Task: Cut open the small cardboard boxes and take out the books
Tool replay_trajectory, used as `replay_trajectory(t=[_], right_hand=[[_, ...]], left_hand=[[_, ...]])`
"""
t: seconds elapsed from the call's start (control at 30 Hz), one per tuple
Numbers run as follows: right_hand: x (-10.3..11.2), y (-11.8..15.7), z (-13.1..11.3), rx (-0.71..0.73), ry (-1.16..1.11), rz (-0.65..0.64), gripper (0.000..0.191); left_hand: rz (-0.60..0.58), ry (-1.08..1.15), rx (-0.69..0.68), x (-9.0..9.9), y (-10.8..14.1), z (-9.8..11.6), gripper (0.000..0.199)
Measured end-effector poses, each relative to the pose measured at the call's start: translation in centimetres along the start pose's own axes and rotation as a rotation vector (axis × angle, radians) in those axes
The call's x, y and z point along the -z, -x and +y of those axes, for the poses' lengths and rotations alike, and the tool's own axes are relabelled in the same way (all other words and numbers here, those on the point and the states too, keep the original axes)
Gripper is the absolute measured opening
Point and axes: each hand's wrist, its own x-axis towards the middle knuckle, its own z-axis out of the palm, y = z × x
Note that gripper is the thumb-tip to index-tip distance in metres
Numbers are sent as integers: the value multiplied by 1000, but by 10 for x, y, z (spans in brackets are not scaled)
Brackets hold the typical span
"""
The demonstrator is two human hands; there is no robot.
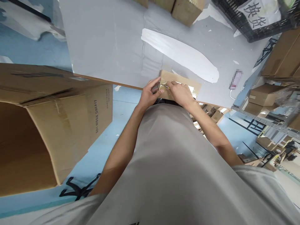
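A small brown cardboard box (170, 76), with shiny clear tape and a white label, lies at the front edge of the grey table. My left hand (150, 93) grips the box's left end, thumb and fingers curved around it. Over the top of the box, my right hand (181, 93) is closed, its fingers bent near the taped left part. A small thin tool (166, 87), with dark and yellowish bits, shows at my right fingertips; its exact kind is too small to tell. Part of the label is covered by the right hand.
A long white strip (180, 54) lies on the grey table (100, 40) beyond the box. Several cartons (188, 12) and a black crate (248, 34) stand at the back. A large open carton (70, 125) is at my left, shelving with boxes (263, 95) at right.
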Motion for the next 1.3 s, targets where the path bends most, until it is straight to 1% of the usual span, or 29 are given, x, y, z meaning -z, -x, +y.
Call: replay_trajectory(t=[0.1,0.3,0.4,0.5,0.6,0.63,0.7,0.77,0.8,0.87,0.93,1.0,1.07,1.13,1.17,1.23,1.3], right_hand=[[3,-1,-3,6,18,6,37],[10,-12,-23,41,70,4,40],[12,-13,-22,33,68,-5,39],[6,-5,-10,-15,68,-13,35],[-5,9,5,-59,65,-33,35],[-9,14,10,-78,61,-41,36],[-16,24,19,-132,53,-61,38],[-22,33,31,-187,51,-86,42],[-24,37,37,-203,53,-95,44],[-29,43,50,-200,57,-99,48],[-32,45,60,-175,56,-80,48],[-33,43,62,-155,46,-39,47],[-33,37,57,-129,24,7,46],[-31,29,47,-93,-6,33,46],[-30,25,41,-82,-21,43,46],[-29,19,32,-81,-42,63,46],[-29,17,28,-101,-55,90,44]], left_hand=[[-10,23,20,0,0,0,90],[-20,27,42,3,1,-4,92],[-7,22,55,5,2,-4,92],[-11,37,60,3,1,-1,90],[-30,39,56,0,1,-1,87],[-38,26,55,0,1,-3,85],[-37,-28,55,5,1,-9,75],[12,-110,68,13,0,-17,65],[46,-153,79,17,-2,-20,64],[75,-220,92,20,-7,-21,70],[15,-249,60,13,-17,-13,78],[-93,-247,-21,-5,-29,2,81],[-152,-237,-103,-24,-43,18,80],[-131,-252,-149,-37,-56,29,78],[-106,-264,-162,-40,-61,32,77],[-58,-292,-173,-39,-70,33,77],[-42,-311,-177,-34,-74,29,76]])
